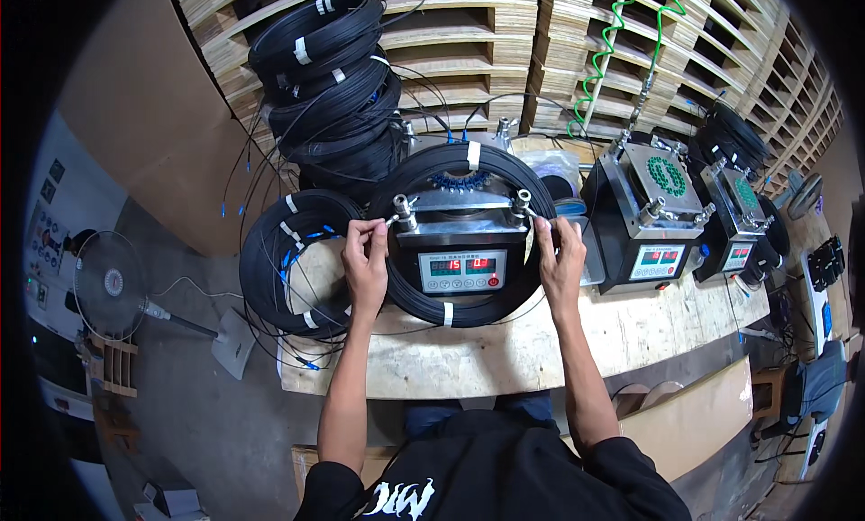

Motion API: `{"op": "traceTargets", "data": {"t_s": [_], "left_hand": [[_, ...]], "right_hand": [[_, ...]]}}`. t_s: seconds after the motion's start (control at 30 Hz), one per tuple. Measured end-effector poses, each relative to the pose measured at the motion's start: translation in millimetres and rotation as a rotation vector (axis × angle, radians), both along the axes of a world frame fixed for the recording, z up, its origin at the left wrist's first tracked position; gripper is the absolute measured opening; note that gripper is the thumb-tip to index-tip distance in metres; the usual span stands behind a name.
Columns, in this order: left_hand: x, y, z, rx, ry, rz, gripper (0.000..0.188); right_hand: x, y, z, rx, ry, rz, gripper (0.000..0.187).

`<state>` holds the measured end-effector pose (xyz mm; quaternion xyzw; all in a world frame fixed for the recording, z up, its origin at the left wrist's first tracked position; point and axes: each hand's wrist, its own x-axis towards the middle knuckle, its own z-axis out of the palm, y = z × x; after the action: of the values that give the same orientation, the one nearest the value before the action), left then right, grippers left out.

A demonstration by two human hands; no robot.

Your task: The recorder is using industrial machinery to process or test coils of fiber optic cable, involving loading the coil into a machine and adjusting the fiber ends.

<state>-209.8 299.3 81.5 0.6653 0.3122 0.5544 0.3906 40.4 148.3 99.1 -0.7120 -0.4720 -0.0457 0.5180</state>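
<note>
A black benchtop polishing machine (414,264) stands before me, its front panel (462,270) lit with red digits. A coil of black cable (448,315), tied with white tape, is looped around it. Blue connectors (459,180) form a ring on the metal top. My left hand (365,264) pinches the small lever of the front-left clamp (405,214). My right hand (562,255) has its fingers closed at the lever of the front-right clamp (522,204). Both hands are at the same height, just outside the machine's front corners.
Stacked black cable coils (315,88) rise at the back left, with another coil (261,260) below them. Two more machines (635,223) with green-dotted tops stand to the right on the wooden table (631,336). Green spiral hoses (595,66) hang behind; a fan (112,282) stands left.
</note>
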Motion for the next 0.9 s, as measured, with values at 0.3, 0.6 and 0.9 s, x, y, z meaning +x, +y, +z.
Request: {"op": "traceTargets", "data": {"t_s": [0.3, 0.6, 0.9], "left_hand": [[0, 7, 1, 0.018, -0.002, -0.031, 0.022], [-1, 4, -3, 0.003, -0.009, -0.02, 0.023], [2, 4, -1, 0.028, -0.014, -0.006, 0.024]], "right_hand": [[-62, -20, -43, -0.044, -0.315, -0.072, 0.044], [-82, -16, -58, -0.412, -0.416, -0.216, 0.091], [-85, -9, -63, -0.413, -0.344, -0.27, 0.096]]}}
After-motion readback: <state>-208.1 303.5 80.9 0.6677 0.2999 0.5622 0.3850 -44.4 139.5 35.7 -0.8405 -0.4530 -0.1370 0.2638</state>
